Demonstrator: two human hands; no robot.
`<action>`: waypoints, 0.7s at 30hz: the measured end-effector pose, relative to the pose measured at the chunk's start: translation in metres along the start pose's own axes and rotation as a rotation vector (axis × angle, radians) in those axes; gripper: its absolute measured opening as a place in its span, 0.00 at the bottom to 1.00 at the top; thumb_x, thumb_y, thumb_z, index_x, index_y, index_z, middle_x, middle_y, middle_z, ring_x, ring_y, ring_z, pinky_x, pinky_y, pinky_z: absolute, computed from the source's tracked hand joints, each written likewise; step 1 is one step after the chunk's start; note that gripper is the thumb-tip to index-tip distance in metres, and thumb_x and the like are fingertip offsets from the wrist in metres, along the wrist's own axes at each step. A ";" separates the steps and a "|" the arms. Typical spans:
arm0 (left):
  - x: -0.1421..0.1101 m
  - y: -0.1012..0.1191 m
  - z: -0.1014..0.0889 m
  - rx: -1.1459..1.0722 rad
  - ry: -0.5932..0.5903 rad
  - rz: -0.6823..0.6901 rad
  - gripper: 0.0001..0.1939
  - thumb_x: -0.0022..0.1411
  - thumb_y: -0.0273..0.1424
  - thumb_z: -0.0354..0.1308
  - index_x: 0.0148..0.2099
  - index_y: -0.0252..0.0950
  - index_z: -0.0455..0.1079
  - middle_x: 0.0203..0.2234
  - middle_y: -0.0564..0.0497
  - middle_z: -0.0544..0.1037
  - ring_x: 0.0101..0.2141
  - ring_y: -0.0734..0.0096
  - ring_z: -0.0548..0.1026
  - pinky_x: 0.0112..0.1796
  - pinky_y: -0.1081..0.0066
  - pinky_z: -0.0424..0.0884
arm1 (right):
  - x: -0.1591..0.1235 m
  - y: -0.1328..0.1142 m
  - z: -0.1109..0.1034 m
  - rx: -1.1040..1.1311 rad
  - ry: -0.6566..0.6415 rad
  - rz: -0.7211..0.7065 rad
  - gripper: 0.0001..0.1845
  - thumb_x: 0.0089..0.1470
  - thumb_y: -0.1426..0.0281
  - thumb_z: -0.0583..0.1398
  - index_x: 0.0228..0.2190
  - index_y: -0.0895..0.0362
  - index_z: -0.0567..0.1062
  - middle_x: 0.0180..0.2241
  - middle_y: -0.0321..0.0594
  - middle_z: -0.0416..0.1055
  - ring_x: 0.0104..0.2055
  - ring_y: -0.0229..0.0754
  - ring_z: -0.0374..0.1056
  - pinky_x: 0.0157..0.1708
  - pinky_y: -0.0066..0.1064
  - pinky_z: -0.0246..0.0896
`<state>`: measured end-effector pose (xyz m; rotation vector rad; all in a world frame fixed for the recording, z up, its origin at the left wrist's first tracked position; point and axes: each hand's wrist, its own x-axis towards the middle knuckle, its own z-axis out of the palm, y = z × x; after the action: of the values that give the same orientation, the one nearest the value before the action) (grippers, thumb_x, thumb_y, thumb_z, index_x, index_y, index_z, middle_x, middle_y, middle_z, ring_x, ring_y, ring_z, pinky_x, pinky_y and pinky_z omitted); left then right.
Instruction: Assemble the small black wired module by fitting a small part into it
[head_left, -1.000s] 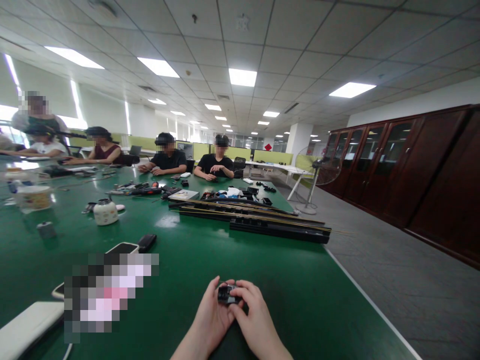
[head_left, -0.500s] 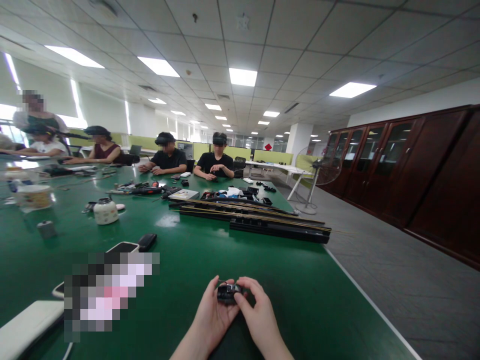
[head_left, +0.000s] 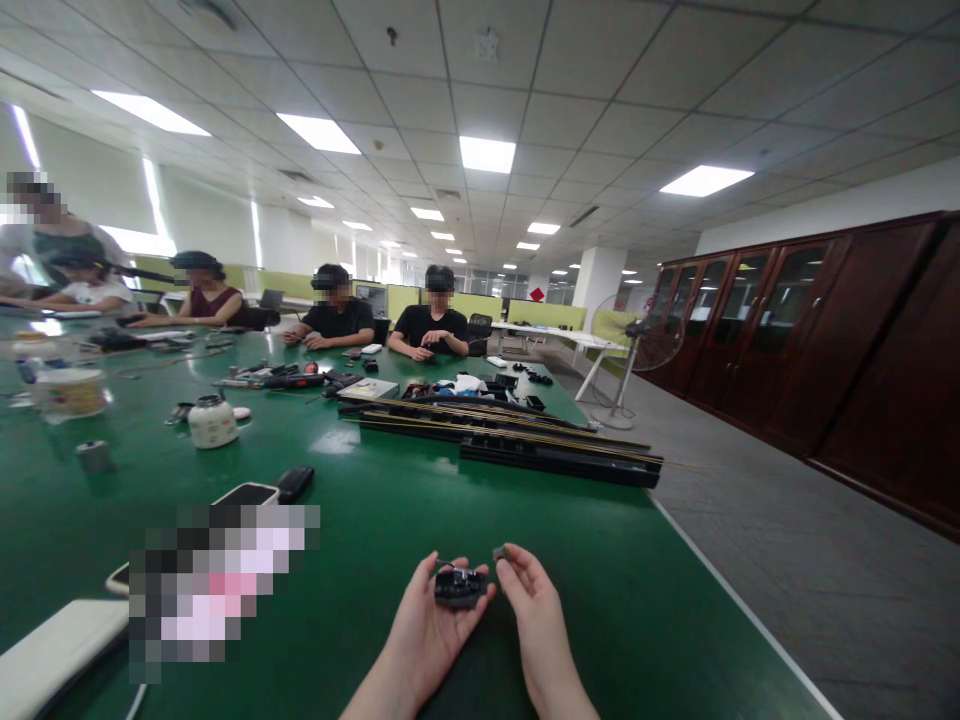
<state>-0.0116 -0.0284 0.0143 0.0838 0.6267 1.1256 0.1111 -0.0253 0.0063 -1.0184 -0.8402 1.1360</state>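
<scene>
My left hand (head_left: 426, 635) lies palm up over the near part of the table, its fingers curled around a small black plastic device (head_left: 460, 588). The device's upper side looks uneven, with shiny parts, but its exact kind is unclear. Just to the right, my right hand (head_left: 536, 612) pinches a tiny greyish piece (head_left: 499, 553) between thumb and forefinger. That piece is apart from the device and too small to name.
Long black rails with thin yellowish rods (head_left: 555, 455) lie across the green table (head_left: 375, 520). To the left are a phone (head_left: 247, 496), a black mouse-like object (head_left: 295, 484), a white slab (head_left: 56, 655) and a jar (head_left: 213, 422). Several people sit at the far side; a fan (head_left: 630, 345) stands right.
My right hand has moved off the device to the right and now holds a tiny greyish piece. My left hand stays in place with the device. A standing person at far left has shifted left.
</scene>
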 end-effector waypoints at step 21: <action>0.002 0.000 -0.001 -0.005 -0.011 -0.002 0.14 0.52 0.37 0.53 0.35 0.30 0.61 0.35 0.34 0.73 0.37 0.50 0.74 0.34 0.65 0.71 | 0.001 0.000 -0.005 0.347 0.091 0.284 0.17 0.34 0.66 0.66 0.32 0.53 0.73 0.34 0.36 0.73 0.34 0.38 0.67 0.32 0.28 0.63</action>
<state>-0.0121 -0.0268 0.0124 0.0853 0.6138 1.1237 0.1162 -0.0254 0.0047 -0.9070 -0.4124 1.4073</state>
